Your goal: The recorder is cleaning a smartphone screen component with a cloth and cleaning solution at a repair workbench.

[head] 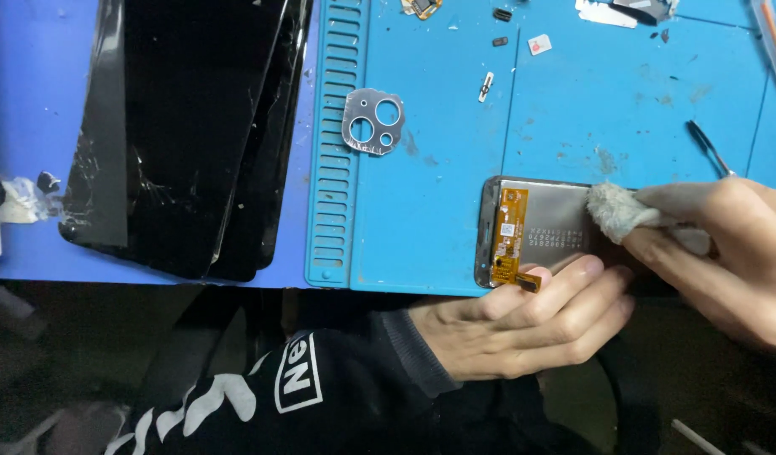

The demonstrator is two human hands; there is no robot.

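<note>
Screen part (535,236) lies at 4 o'clock on the blue mat (421,194) | my left hand (523,324) pinches its near edge | my right hand (725,253) squeezes a grey cloth (620,211) onto it | step: wiping; next needs soft rubs | orange strip (510,236) with white label at 9 o'clock | cracked black glass (185,126) far at 10 o'clock.

We saw the left hand (523,324) bare, coming out of a dark sleeve (320,396) with a ribbed grey-black cuff (417,350) at the wrist. The sleeve carried white markings: a boxed patch with letters and broad curved strokes lower down the forearm. The right hand (725,253) was bare too, with no ring, watch or glove; its sleeve lay outside the view.
</note>
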